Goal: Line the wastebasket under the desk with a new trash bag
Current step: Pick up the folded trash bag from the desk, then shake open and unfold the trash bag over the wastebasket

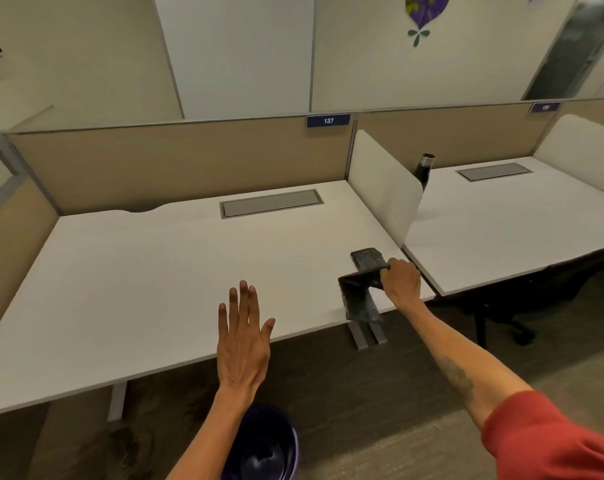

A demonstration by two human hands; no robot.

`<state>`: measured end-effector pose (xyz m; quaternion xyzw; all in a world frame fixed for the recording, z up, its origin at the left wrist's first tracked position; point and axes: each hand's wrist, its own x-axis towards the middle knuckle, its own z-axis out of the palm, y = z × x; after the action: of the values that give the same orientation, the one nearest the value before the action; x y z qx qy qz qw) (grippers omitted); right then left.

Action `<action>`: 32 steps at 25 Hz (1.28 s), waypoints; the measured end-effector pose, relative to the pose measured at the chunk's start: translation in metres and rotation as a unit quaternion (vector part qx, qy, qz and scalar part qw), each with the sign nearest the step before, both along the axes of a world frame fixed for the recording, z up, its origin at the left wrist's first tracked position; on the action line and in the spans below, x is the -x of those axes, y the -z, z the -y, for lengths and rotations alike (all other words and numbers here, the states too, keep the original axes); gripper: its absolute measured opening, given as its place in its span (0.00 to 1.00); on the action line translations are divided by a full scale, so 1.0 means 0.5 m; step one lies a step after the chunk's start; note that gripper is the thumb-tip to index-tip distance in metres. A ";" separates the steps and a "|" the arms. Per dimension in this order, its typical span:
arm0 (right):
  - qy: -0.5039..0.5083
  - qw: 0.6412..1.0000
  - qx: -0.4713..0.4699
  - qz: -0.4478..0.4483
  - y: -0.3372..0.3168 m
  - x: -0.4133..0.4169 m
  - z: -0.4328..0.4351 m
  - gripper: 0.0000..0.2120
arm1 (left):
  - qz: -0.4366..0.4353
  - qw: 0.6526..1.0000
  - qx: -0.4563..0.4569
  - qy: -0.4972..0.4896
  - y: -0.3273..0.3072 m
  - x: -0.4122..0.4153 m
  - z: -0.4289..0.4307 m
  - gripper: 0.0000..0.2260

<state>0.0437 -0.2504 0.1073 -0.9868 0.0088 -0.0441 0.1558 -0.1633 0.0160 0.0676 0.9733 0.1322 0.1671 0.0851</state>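
left hand (244, 341): flat, fingers spread, over surface (148, 271) front edge | right hand (400, 279): arm outstretched, gripping dark trash bag (361, 292) near right corner | wastebasket (264, 445): floor, below left forearm

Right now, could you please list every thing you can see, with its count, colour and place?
desk: one, white, in front, grey cable hatch near the back
trash bag: one, black, partly unfolded, lifted at the desk's right front corner
stack of folded bags: one, black, on the desk just behind the lifted bag
wastebasket: one, dark purple, on the floor at the bottom edge, out from under the desk
neighbouring desk: one, white, to the right
bottle: one, black, on the neighbouring desk behind the divider
number sign: one, blue, reads 137, on the partition
left hand: open, flat, above the desk's front edge
right hand: gripping the trash bag
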 end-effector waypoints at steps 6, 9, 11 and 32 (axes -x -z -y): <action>0.001 0.986 -0.134 -0.094 -0.047 0.219 -0.067 0.13 | 0.005 1.000 0.015 0.025 -0.028 0.177 -0.014 0.33; -0.003 0.956 -0.245 -0.159 -0.053 0.309 -0.095 0.11 | 0.002 0.999 0.037 0.038 -0.029 0.240 -0.010 0.32; -0.010 0.928 -0.294 -0.228 -0.061 0.367 -0.117 0.09 | -0.005 0.998 0.038 0.047 -0.030 0.273 -0.008 0.31; 0.068 0.775 -0.599 -0.190 -0.027 0.602 -0.270 0.16 | 0.093 0.935 0.342 0.009 -0.100 0.382 0.074 0.22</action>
<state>-0.2574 -0.1156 0.1207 -0.6788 0.1297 0.1481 0.7075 -0.3542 -0.0212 0.1178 0.8667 0.1638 0.2009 0.4262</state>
